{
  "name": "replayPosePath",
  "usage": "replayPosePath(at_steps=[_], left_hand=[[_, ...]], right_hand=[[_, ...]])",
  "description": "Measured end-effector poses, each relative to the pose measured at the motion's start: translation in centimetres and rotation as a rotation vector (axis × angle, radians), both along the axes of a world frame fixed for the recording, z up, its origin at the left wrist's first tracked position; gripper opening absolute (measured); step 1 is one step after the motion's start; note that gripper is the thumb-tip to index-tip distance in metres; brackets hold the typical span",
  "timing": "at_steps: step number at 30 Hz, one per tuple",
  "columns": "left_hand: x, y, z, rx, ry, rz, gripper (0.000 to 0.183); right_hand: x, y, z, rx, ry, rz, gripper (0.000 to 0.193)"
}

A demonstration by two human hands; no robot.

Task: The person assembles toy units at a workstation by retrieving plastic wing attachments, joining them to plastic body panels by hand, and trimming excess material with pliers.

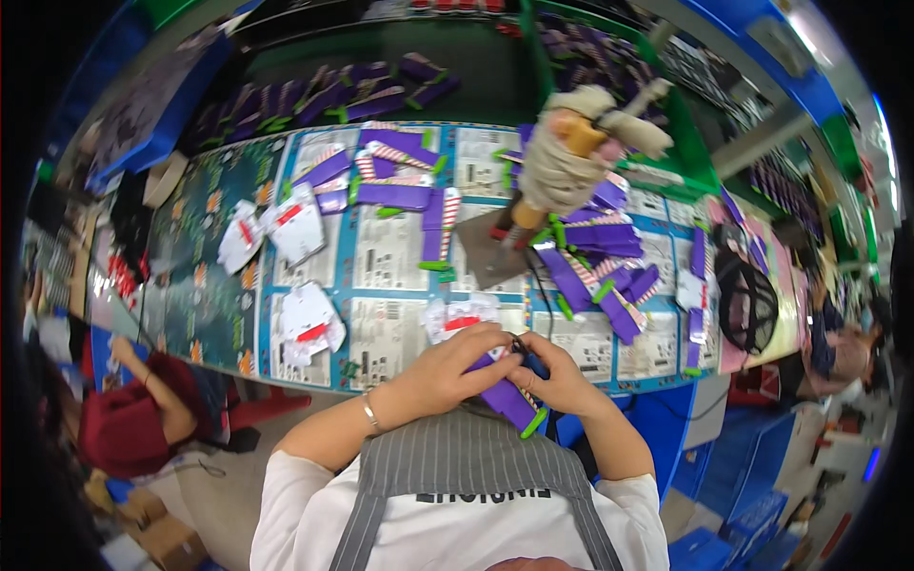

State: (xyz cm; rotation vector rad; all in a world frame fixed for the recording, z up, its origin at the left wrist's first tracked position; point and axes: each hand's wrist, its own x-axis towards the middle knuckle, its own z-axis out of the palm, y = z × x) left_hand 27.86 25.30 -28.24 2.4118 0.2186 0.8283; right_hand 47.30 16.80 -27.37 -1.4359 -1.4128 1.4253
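Observation:
In front of my apron, my left hand [455, 369] is closed around a purple piece with a green end [511, 403], which slants down to the right. My right hand [564, 383] is closed beside it, its thumb near the purple piece. Between the right thumb and fingers sits a small dark object [535, 365]; its kind is mostly hidden. Just beyond the hands lies a stack of white cut-out pieces with a red strip [465, 314]. More white stacks [310, 324] rest to the left. Similar purple pieces with striped edges [440, 224] lie farther back.
A cloth-wrapped stand [564, 167] rises from a metal base plate [487, 252], a dark cable beside it. Purple pieces lie heaped [600, 247] at right, near a black round basket-like object [746, 305]. A green crate [681, 176] stands behind. A person in red [143, 419] sits left.

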Motion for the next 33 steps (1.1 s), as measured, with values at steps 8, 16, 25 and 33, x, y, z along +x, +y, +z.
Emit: replayPosePath(at_steps=[8,16,25,33], left_hand=[[-1.7,-0.8,-3.0,-0.529,-0.183,0.132,0.037],[-4.5,-1.4,-5.5,-0.15,-0.011,0.375,0.054],[-2.0,-1.5,-6.4,-1.211,-0.138,0.421,0.076],[-2.5,-0.2,-4.1,-1.521,-0.144,0.207,0.07]], right_hand=[[-0.7,0.3,-0.6,0.131,0.623,0.064,0.016],[1.1,0.8,0.3,0.435,-0.113,0.159,0.036],[-0.2,1.4,-4.0,0.659,-0.828,0.156,0.024],[0.3,1.4,-2.6,0.539,-0.603,0.069,0.04]])
